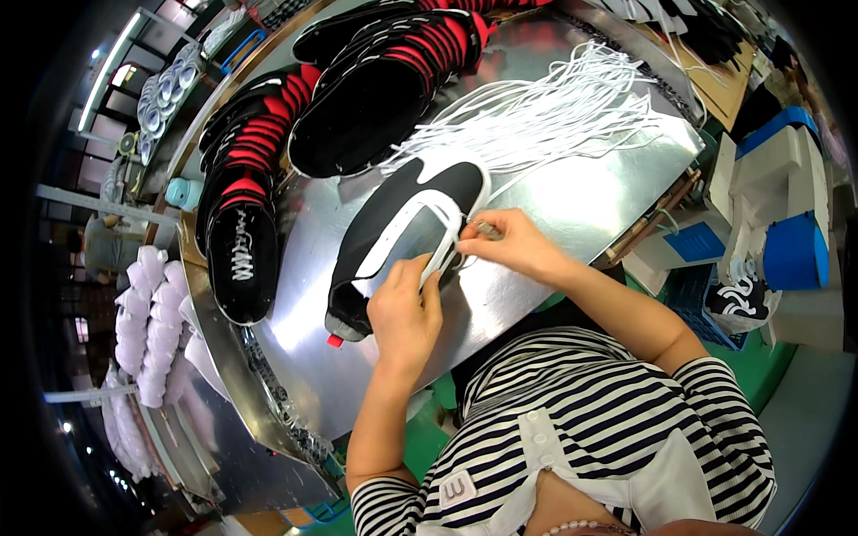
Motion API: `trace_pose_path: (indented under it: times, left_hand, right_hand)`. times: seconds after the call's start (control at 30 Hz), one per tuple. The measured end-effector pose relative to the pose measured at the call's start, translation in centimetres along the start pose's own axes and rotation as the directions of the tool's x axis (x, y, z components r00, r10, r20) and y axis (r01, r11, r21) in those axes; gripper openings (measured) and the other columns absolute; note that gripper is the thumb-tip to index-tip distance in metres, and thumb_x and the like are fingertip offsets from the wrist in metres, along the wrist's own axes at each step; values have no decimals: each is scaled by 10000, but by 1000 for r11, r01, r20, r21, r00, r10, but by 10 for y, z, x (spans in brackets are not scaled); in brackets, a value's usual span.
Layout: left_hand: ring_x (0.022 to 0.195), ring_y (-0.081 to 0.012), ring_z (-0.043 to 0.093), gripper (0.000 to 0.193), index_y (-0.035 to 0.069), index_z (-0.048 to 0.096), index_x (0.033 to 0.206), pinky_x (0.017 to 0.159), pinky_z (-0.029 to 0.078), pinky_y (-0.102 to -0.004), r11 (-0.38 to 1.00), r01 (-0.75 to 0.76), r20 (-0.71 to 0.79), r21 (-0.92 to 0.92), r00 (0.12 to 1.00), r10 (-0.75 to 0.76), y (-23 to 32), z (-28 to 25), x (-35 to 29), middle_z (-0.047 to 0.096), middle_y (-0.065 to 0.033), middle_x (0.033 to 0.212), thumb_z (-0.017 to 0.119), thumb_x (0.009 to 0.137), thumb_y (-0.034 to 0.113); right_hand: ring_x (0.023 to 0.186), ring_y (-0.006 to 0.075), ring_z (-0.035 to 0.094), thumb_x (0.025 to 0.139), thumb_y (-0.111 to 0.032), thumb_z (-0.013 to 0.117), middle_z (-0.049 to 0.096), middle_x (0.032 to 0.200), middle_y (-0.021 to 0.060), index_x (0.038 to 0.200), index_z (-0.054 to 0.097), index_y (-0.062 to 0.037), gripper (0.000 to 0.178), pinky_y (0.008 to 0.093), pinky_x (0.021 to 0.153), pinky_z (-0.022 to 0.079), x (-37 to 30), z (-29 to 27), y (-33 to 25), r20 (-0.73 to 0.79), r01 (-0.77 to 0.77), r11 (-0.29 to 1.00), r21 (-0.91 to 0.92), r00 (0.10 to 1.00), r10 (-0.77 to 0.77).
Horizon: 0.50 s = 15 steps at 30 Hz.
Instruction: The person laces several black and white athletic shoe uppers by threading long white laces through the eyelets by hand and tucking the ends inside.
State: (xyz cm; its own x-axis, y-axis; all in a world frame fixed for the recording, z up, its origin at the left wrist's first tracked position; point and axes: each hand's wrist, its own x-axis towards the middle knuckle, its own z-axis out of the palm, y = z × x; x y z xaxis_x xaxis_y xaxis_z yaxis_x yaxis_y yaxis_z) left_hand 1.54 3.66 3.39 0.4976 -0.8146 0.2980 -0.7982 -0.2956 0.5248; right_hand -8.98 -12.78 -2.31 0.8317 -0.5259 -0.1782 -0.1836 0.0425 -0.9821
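Observation:
A black shoe upper (366,228) with white trim lies flat at the middle of the metal table, a red tab at its heel. My left hand (404,313) is closed on its near white edge, with the thumb and fingers gripping the eyelet strip. At the same edge my right hand (514,239) pinches a white shoelace (459,259) close to the eyelets. A small grey metallic piece (489,230) shows at its fingers; its kind is unclear. Just beyond the upper, a spread bundle of white laces (545,112) covers the table, partly reaching the upper's toe.
Nested stacks of black and red shoe uppers (357,116) stand at the far left, one row (241,241) running down the left edge of the metal table (313,384). White and blue bins (778,205) stand to the right. Wrapped white bundles (147,322) hang beyond the left edge.

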Motion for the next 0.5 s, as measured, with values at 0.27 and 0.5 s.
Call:
trace_pose_path:
  times: [0.27, 0.5]
  left_hand:
    - [730, -345, 632, 182, -5, 651, 1028, 651, 499, -357, 997, -51, -107, 61, 993, 58, 15, -5, -1, 635, -172, 869, 669, 850, 26]
    - [742, -83, 570, 160, -27, 657, 1027, 622, 457, -256, 944, 172, -279, -283, 927, -252, -16, -58, 0, 650, -34, 859, 688, 879, 26]
  right_hand:
    - [598, 35, 479, 870, -233, 711, 592, 654, 0, 930, 692, -40, 203, 238, 539, 393, -6, 7, -15, 1, 65, 998, 10, 998, -65]
    - [587, 267, 590, 924, -246, 640, 592, 678, 137, 981, 666, -55, 200, 376, 561, 455, -74, -38, 1, 436, 405, 832, -379, 871, -226]
